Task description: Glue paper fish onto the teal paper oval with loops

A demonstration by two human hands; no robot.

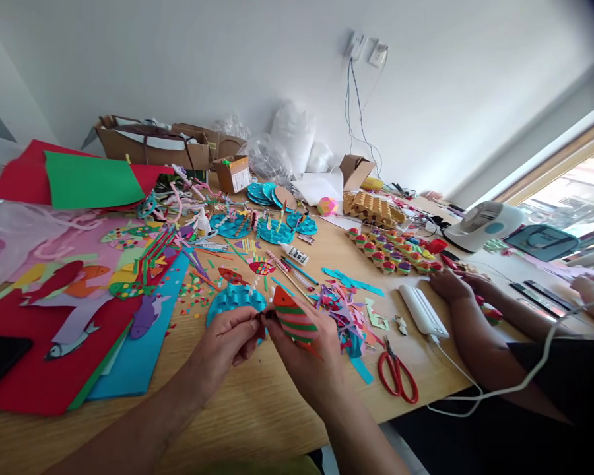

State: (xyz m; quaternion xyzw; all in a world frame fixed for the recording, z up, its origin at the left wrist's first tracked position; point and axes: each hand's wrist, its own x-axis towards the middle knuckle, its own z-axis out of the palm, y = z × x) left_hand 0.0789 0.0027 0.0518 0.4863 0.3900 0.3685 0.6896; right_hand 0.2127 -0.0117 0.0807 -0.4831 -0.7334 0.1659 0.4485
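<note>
My right hand (314, 359) is closed around an orange paper fish (292, 315) with green and pink stripes, held upright above the table. My left hand (232, 333) meets it with fingertips pinched together. Something small and dark sits between the fingertips of both hands, too small to name. Just behind my left hand lies a blue round paper piece (235, 300) with looped strips, partly covered by my fingers. To the right of my right hand is a pile of coloured paper scraps (339, 307), and red-handled scissors (396, 376) lie near the front edge.
Coloured paper sheets (39, 363) and paper fish cover the left side. Glue tube (295, 254), pencils and blue discs (274, 231) lie mid-table. A white power bank (423, 310) with a cable is at right, beside another person's arms (480, 336) and painted egg cartons (393, 251).
</note>
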